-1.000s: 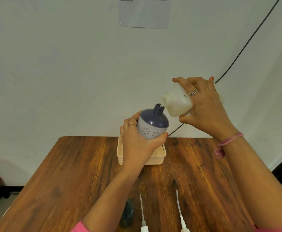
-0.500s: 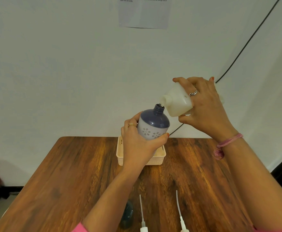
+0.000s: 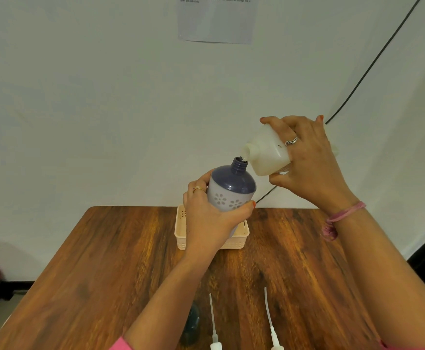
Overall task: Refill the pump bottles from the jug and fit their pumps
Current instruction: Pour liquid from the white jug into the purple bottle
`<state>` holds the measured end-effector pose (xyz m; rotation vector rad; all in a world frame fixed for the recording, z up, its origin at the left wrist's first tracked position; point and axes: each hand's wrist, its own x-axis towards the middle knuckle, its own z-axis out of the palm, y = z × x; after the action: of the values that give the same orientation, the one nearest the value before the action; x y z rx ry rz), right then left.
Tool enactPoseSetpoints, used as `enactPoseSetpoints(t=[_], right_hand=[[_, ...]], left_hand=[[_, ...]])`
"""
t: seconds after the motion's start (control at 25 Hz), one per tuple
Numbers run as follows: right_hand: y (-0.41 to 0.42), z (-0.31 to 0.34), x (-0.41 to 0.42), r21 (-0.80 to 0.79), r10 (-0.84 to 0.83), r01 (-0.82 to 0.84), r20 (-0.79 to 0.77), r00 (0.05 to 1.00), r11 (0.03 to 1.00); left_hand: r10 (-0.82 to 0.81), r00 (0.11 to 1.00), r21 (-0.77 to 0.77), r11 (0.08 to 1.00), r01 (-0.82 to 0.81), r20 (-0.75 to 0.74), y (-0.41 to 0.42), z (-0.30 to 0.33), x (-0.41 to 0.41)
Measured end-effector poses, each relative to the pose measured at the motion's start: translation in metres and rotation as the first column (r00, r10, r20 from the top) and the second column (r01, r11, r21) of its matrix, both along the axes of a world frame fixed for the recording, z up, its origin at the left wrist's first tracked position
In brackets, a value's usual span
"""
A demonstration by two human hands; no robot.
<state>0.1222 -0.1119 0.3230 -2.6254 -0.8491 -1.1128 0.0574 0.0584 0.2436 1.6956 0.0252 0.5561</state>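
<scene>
Left hand (image 3: 207, 218): was wrapped around the lower body of the pump bottle (image 3: 231, 189), thumb on the right side and fingers curled round the left, holding it in the air above the basket (image 3: 182, 233).
Pump bottle: had a dark blue shoulder and neck over a pale body printed with flower shapes; it was tilted slightly, with its uncapped mouth toward the jug (image 3: 267, 154).
Right hand (image 3: 307, 160): was clamped on the jug, fingers over the top and thumb underneath, with a ring on one finger and a pink band at the wrist.
Jug: was white and translucent, tipped over with its spout pointing down and left, just above and beside the bottle's mouth; whether the two rims touched could not be told.
Basket: was cream, slotted, and stood at the far edge of the bench (image 3: 105, 261), partly hidden behind the left hand.
Pumps: two white pumps lay near the front edge, the left pump (image 3: 212, 322) and the right pump (image 3: 270, 322), dip tubes pointing away from the person.
Dark object (image 3: 192, 324): lay beside the left forearm, too blurred to identify.
Background: a printed sheet (image 3: 216, 18) was on the white wall and a black cable (image 3: 373, 64) ran across it.
</scene>
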Motion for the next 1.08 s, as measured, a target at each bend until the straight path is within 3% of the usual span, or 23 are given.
enactPoseSetpoints(t=[1.08], right_hand=[[-0.0050,0.0007,0.0013,-0.016,-0.005,0.005,0.019,1.000,1.000]], left_hand=[[0.001,1.000,0.007,1.000,-0.001,-0.002,-0.0046,-0.0007,0.0003]])
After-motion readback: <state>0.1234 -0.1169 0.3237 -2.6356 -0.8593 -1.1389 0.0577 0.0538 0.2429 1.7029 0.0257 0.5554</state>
